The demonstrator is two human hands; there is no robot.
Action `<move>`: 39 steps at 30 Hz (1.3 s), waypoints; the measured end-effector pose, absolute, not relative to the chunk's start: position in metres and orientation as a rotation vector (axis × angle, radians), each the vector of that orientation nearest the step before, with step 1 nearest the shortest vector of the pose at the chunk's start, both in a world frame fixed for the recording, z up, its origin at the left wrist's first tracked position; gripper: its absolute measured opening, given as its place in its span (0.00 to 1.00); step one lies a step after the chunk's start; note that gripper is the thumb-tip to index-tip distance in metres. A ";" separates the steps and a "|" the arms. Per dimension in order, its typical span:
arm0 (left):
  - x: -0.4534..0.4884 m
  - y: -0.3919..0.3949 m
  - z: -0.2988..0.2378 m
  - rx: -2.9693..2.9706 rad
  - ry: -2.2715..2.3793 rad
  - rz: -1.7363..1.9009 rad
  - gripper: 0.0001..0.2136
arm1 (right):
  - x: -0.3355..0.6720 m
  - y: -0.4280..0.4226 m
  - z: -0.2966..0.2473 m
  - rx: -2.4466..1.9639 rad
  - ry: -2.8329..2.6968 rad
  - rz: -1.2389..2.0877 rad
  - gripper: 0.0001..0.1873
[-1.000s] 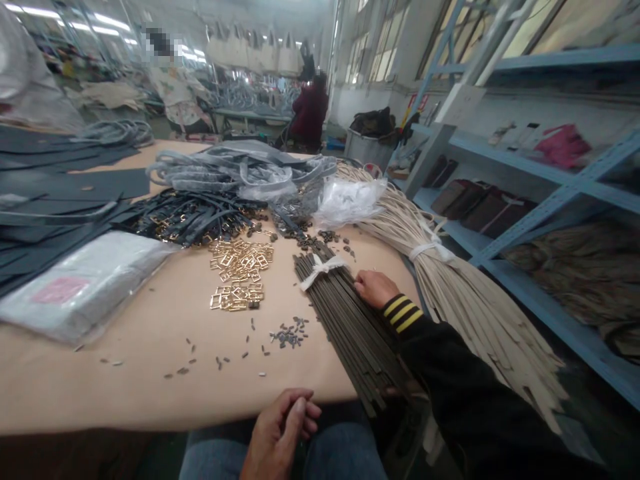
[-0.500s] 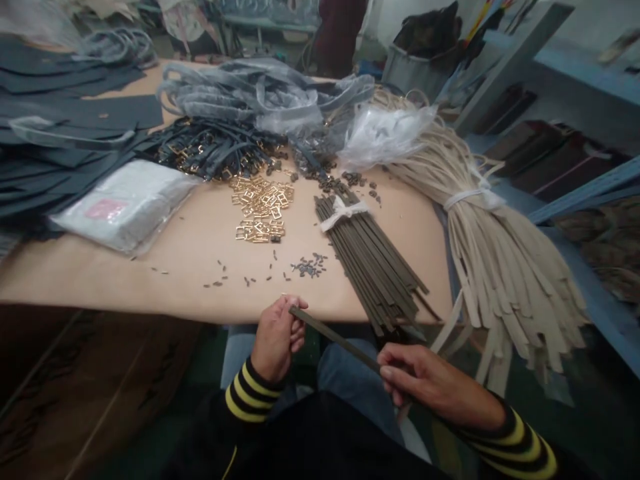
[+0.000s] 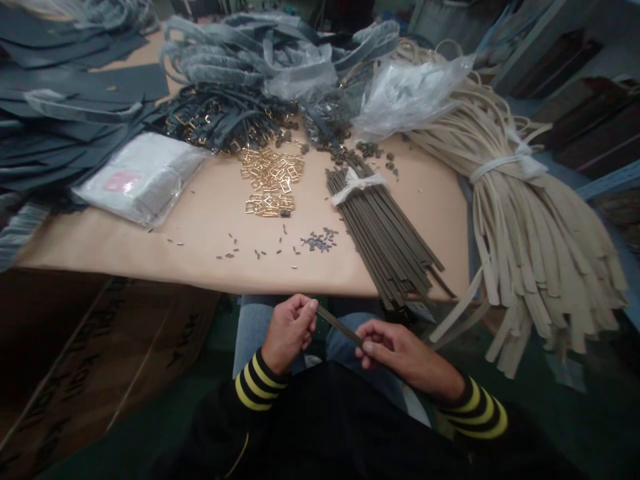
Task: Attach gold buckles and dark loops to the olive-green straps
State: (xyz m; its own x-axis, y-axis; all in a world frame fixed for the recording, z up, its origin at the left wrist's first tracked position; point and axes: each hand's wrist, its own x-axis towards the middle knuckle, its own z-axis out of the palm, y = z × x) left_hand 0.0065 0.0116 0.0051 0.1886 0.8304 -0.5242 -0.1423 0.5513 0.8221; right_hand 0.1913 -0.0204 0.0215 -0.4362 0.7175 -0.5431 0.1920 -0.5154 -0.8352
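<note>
**A:** What's in the hands?

**B:** Seated person, both hands over the lap. The left hand (image 3: pixel 289 332) is closed, its curled fingers (image 3: pixel 303 307) and thumb pinching one end of a narrow dark strip (image 3: pixel 341 326). The right hand (image 3: pixel 403 353) is half closed, its fingers (image 3: pixel 374 341) bent around the strip's other end. Contact there looks light, and the exact grip is partly hidden.

**A:** Position of the strip?

**B:** Taking the tied bundle of dark strips (image 3: pixel 385 233) as landmark: just below the bundle's near end, off the table, slanting between the hands. Same dark colour as the bundle.

**A:** What's around the landmark?

**B:** A white band (image 3: pixel 357 185) circles its far end. Just left: small dark metal pieces (image 3: pixel 317 242). Further left, past those: gold buckles (image 3: pixel 273 177), and beyond them a white packet with a pink label (image 3: pixel 143 179). Behind the buckles, left of the bundle's far end: dark straps with buckles attached (image 3: pixel 225 117). Right of the landmark, well apart at its near end: a large cream strap bundle (image 3: pixel 530 233), hanging past the table edge. Just beyond the landmark's far end: a clear plastic bag (image 3: pixel 407 97). The landmark itself lies on a tan tabletop (image 3: pixel 200 250).
</note>
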 end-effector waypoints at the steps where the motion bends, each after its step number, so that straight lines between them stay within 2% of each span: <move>1: 0.009 0.008 0.005 0.731 1.173 0.729 0.14 | 0.184 -0.018 0.019 -1.379 -1.230 1.988 0.13; 5: 0.018 -0.001 0.006 0.667 1.099 0.736 0.14 | 0.162 -0.013 0.014 -1.311 -1.078 1.925 0.15; 14: 0.020 -0.003 0.007 0.522 0.997 0.752 0.14 | 0.161 -0.019 0.016 -1.100 -1.041 1.972 0.15; 17: 0.018 -0.002 0.003 0.788 1.130 0.734 0.11 | 0.160 -0.020 0.014 -1.158 -1.005 1.974 0.14; 21: 0.013 -0.003 0.004 1.445 1.340 0.925 0.01 | 0.158 -0.019 0.012 -1.253 -0.922 1.955 0.14; 26: 0.011 -0.008 0.009 1.771 1.112 0.842 0.06 | 0.160 -0.015 0.010 -1.323 -0.946 1.898 0.13; 32: 0.014 -0.009 0.003 2.040 1.249 0.765 0.07 | 0.155 -0.012 0.007 -1.417 -1.052 1.825 0.10; 35: 0.015 -0.007 0.007 1.958 1.323 0.806 0.07 | 0.151 -0.010 0.008 -1.453 -1.058 1.795 0.09; 39: 0.006 -0.004 0.021 1.492 0.944 0.719 0.06 | 0.152 -0.006 0.009 -1.478 -0.919 1.785 0.10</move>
State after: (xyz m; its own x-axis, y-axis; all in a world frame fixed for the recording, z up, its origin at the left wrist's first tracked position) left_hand 0.0059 -0.0043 0.0211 0.4847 0.8714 -0.0753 0.1592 -0.0032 0.9872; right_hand 0.1517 -0.0063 0.0093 -0.1653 0.8250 -0.5405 -0.0396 -0.5531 -0.8322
